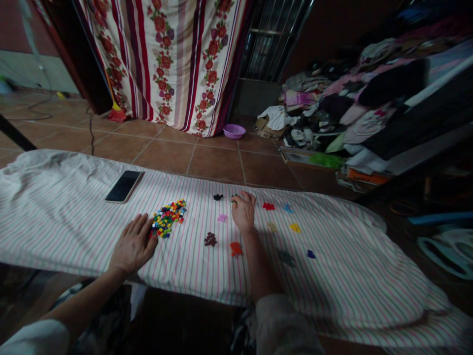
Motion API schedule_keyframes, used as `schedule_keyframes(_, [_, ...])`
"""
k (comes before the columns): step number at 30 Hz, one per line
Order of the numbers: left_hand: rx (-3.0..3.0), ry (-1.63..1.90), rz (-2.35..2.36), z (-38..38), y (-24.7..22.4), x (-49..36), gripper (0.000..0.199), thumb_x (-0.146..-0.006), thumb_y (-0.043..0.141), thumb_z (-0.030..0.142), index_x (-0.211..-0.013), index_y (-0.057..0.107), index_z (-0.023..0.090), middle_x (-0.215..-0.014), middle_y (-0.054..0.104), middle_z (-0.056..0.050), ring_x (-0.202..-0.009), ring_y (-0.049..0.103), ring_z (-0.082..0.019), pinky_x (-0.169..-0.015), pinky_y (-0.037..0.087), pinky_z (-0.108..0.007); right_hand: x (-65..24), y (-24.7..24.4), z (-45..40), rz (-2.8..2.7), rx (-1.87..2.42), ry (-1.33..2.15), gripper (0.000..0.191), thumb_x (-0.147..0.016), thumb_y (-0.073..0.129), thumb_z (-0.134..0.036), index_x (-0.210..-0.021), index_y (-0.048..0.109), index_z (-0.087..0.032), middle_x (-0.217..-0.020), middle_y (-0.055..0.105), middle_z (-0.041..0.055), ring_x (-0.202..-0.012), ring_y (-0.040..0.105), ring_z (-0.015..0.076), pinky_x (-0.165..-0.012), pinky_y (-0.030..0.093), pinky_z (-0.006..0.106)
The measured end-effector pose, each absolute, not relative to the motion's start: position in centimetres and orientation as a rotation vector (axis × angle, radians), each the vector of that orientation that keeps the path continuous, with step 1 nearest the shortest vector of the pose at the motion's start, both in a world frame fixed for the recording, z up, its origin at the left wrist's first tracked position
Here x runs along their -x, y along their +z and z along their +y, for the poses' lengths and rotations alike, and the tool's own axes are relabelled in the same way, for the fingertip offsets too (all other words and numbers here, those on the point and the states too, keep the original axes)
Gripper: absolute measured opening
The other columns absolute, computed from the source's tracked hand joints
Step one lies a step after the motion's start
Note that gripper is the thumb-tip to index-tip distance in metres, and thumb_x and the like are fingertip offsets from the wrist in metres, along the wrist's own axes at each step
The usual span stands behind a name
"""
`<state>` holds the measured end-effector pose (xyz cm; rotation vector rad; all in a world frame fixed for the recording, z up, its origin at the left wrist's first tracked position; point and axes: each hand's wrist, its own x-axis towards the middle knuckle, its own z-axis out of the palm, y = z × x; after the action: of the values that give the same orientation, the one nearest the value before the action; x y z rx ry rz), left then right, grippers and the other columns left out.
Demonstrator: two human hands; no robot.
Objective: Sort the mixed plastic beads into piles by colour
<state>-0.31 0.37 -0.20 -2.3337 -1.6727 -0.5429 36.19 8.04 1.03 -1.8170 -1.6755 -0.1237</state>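
My left hand (133, 243) lies flat on the striped cloth, fingers stretched out, its fingertips at the edge of a pile of small mixed-colour pieces (169, 218). Further right, my right hand (244, 209) is low over the cloth with its fingers curled together; whatever is under or between the fingertips is mostly hidden. Around it lie small single-colour heaps: black pieces (218, 197), pink pieces (222, 218), brown pieces (210, 239), orange pieces (235, 248), red pieces (268, 206), light blue pieces (288, 208), beige pieces (272, 227), yellow pieces (294, 227), grey pieces (286, 257) and dark blue pieces (311, 254).
A phone (124, 186) lies on the striped cloth (351, 276) at the back left. Beyond the cloth's far edge are a tiled floor (166, 153), a purple basin (234, 131), a floral curtain (181, 64) and a heap of clothes (332, 103).
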Motion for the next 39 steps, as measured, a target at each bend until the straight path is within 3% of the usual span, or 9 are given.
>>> schedule_keyframes(14, [2.349, -0.531, -1.673, 0.4, -0.3, 0.4, 0.051, -0.089, 0.039, 0.042, -0.13, 0.05, 0.014, -0.139, 0.052, -0.017, -0.136, 0.041, -0.031, -0.109, 0.038, -0.049, -35.7, 1.6, 8.3, -1.637, 1.792, -0.072, 0.029, -0.081, 0.048, -0.011, -0.087, 0.075, -0.02, -0.117, 0.06, 0.0133, -0.119, 0.043, 0.0283, -0.103, 0.035, 0.047])
schedule_keyframes(22, [2.364, -0.527, -1.733, 0.3, 0.1, 0.2, 0.052, -0.089, 0.037, 0.043, -0.129, 0.052, 0.012, -0.14, 0.051, -0.018, -0.137, 0.04, -0.031, -0.11, 0.036, -0.049, -31.7, 3.3, 7.8, -1.843, 1.613, 0.191, 0.031, -0.085, 0.044, -0.01, -0.096, 0.071, -0.02, -0.107, 0.067, 0.0079, -0.103, 0.057, 0.0213, -0.096, 0.042, 0.037])
schedule_keyframes(33, [2.344, -0.504, -1.791, 0.1, 0.7, -0.2, 0.052, -0.09, 0.036, 0.044, -0.129, 0.052, 0.014, -0.141, 0.05, -0.016, -0.138, 0.038, -0.03, -0.11, 0.036, -0.048, -24.1, 3.9, 5.6, -2.261, 1.518, 0.416, 0.03, -0.093, 0.045, -0.013, -0.104, 0.071, -0.023, -0.104, 0.067, 0.0054, -0.102, 0.056, 0.0173, -0.093, 0.041, 0.029])
schedule_keyframes(39, [2.342, -0.48, -1.795, 0.0, 0.8, -0.4, 0.052, -0.09, 0.037, 0.042, -0.13, 0.052, 0.011, -0.142, 0.049, -0.018, -0.139, 0.037, -0.031, -0.111, 0.035, -0.048, -22.9, 3.6, 5.3, -2.315, 1.575, 0.357, 0.026, -0.096, 0.046, -0.017, -0.103, 0.07, -0.023, -0.102, 0.065, 0.0059, -0.104, 0.053, 0.0192, -0.093, 0.041, 0.029])
